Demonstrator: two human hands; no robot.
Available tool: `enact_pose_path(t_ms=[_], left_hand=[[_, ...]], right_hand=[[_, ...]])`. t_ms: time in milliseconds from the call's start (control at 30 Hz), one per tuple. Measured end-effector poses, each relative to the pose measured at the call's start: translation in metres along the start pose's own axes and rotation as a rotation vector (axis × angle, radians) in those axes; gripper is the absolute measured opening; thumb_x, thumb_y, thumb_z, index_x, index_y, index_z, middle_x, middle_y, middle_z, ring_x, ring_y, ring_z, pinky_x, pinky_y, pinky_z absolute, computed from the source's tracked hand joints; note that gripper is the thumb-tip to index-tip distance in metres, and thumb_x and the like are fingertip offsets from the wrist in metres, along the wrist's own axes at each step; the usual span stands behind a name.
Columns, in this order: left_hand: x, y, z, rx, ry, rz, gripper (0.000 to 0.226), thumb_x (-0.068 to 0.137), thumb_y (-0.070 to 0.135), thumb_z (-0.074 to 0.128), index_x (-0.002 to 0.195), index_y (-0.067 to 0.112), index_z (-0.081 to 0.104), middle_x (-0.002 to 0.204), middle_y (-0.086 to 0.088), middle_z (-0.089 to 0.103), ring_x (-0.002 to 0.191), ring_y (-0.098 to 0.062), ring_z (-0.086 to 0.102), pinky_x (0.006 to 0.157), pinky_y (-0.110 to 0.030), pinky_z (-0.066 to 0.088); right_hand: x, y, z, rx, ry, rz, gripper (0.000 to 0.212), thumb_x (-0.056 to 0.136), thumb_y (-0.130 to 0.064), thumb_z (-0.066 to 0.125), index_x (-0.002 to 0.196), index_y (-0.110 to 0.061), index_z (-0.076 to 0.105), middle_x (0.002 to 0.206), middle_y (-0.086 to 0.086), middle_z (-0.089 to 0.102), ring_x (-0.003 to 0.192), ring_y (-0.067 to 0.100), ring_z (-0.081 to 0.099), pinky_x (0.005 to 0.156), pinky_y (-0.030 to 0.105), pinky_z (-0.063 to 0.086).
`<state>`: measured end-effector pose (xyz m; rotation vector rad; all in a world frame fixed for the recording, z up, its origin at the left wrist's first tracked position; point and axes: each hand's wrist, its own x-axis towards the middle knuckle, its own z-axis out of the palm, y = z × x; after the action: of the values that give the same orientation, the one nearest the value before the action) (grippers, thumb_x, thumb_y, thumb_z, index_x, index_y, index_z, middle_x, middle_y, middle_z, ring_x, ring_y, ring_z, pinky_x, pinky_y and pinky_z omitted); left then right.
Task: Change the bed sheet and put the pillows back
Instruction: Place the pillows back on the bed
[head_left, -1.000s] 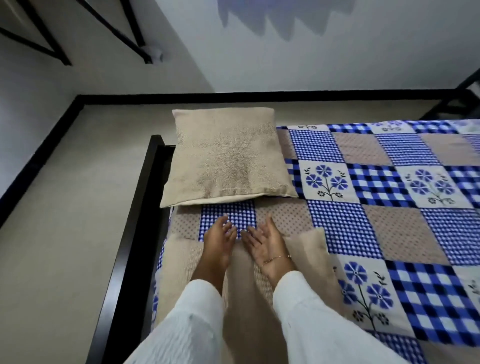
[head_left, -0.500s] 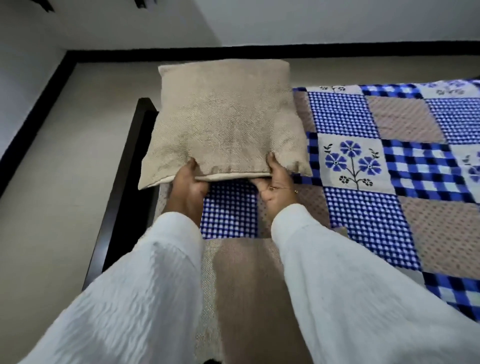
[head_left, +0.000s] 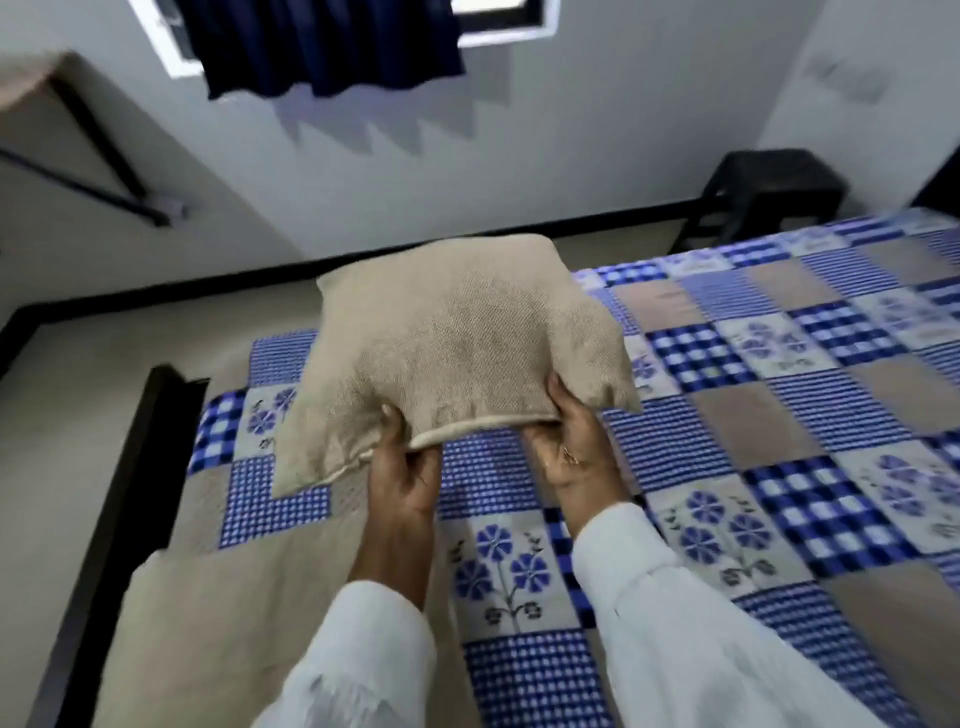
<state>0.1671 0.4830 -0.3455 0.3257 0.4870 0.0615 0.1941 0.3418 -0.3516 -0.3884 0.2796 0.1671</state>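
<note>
A beige woven pillow (head_left: 457, 338) is lifted above the bed, tilted toward me. My left hand (head_left: 402, 467) grips its near edge left of centre, thumb on top. My right hand (head_left: 569, 441) grips the same edge further right, fingers underneath. A blue, white and tan patchwork sheet (head_left: 769, 415) with flower squares covers the mattress. A second beige pillow (head_left: 223, 613) lies flat on the bed at the lower left, partly hidden by my left sleeve.
The dark bed frame (head_left: 135, 467) runs along the left side, with beige floor (head_left: 67, 405) beyond it. A black stool (head_left: 763, 192) stands by the far wall at the right. A dark curtain (head_left: 322, 41) hangs under a window.
My hands left the near pillow, took the far pillow by its near edge and lifted it off the bed. The view has tilted up toward the wall.
</note>
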Motion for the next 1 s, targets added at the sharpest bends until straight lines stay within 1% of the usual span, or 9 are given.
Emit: enact_pose_path(t_ms=[100,167,267,333,500,667,767,867,1000], left_hand=[[-0.038,-0.078,0.052,-0.010,-0.025,-0.033,0.026,0.099,0.017,0.038,0.091,0.009,0.061,0.069,-0.005,0.072,0.062,-0.015,0.070,0.046,-0.028,0.054],[-0.055,-0.137,0.089,0.001,-0.057,-0.050,0.038,0.100,0.014,0.038,0.078,0.011,0.068,0.065,0.000,0.072,0.059,-0.010,0.069,0.049,-0.029,0.056],[-0.069,-0.231,0.137,0.022,-0.134,-0.091,0.059,0.099,0.013,0.037,0.052,0.012,0.073,0.064,0.001,0.071,0.059,-0.007,0.069,0.058,-0.029,0.056],[-0.076,-0.305,0.167,-0.002,-0.143,-0.112,0.058,0.098,0.011,0.038,0.052,0.012,0.072,0.063,0.001,0.071,0.059,-0.007,0.068,0.061,-0.026,0.056],[-0.090,-0.478,0.236,-0.059,-0.116,-0.204,0.022,0.097,0.012,0.043,0.086,0.010,0.062,0.069,-0.002,0.072,0.064,-0.011,0.069,0.064,-0.029,0.057],[-0.071,-0.625,0.285,-0.042,-0.138,-0.288,0.019,0.096,0.017,0.043,0.098,0.010,0.060,0.079,-0.004,0.073,0.070,-0.014,0.071,0.064,-0.031,0.058],[-0.048,-0.705,0.310,-0.045,-0.141,-0.288,0.023,0.087,0.018,0.051,0.106,0.009,0.060,0.084,-0.005,0.074,0.074,-0.015,0.071,0.066,-0.031,0.059],[-0.027,-0.785,0.333,0.012,-0.154,-0.314,0.042,0.069,0.023,0.068,0.108,0.009,0.062,0.095,-0.007,0.073,0.081,-0.016,0.071,0.072,-0.033,0.058],[0.007,-0.887,0.366,0.104,-0.084,-0.299,0.036,0.082,0.023,0.059,0.115,0.010,0.058,0.100,-0.005,0.071,0.084,-0.014,0.071,0.070,-0.030,0.059]], right_hand=[[-0.038,-0.093,-0.017,-0.006,-0.030,-0.094,0.050,0.038,-0.010,0.091,0.084,-0.004,0.074,0.089,0.013,0.073,0.080,0.024,0.071,0.068,0.048,0.056],[-0.055,-0.163,-0.034,-0.007,-0.029,-0.154,0.065,0.020,-0.014,0.096,0.082,-0.006,0.076,0.091,0.013,0.072,0.082,0.025,0.071,0.074,0.052,0.052],[-0.075,-0.268,-0.060,-0.026,-0.019,-0.227,0.085,0.020,-0.017,0.096,0.099,-0.006,0.068,0.096,0.014,0.071,0.085,0.029,0.070,0.074,0.057,0.050],[-0.090,-0.345,-0.077,-0.043,0.003,-0.272,0.095,0.022,-0.018,0.096,0.109,-0.006,0.059,0.097,0.014,0.071,0.085,0.029,0.070,0.072,0.056,0.052],[-0.112,-0.524,-0.129,-0.095,0.073,-0.291,0.073,0.053,-0.015,0.078,0.121,-0.004,0.053,0.097,0.015,0.070,0.081,0.029,0.070,0.062,0.048,0.058],[-0.104,-0.665,-0.185,-0.076,0.102,-0.333,0.063,0.050,-0.012,0.085,0.107,-0.002,0.059,0.089,0.016,0.072,0.076,0.030,0.071,0.055,0.046,0.057],[-0.080,-0.741,-0.226,-0.111,0.133,-0.327,0.019,0.089,-0.008,0.050,0.106,-0.006,0.058,0.088,0.012,0.072,0.077,0.027,0.071,0.059,0.045,0.058],[-0.048,-0.820,-0.267,-0.163,0.195,-0.283,0.027,0.096,-0.011,0.040,0.119,-0.004,0.053,0.103,0.015,0.067,0.088,0.029,0.066,0.065,0.044,0.059],[-0.006,-0.919,-0.316,-0.220,0.270,-0.216,0.039,0.081,-0.014,0.060,0.118,-0.003,0.054,0.092,0.011,0.071,0.082,0.026,0.068,0.065,0.043,0.058]])
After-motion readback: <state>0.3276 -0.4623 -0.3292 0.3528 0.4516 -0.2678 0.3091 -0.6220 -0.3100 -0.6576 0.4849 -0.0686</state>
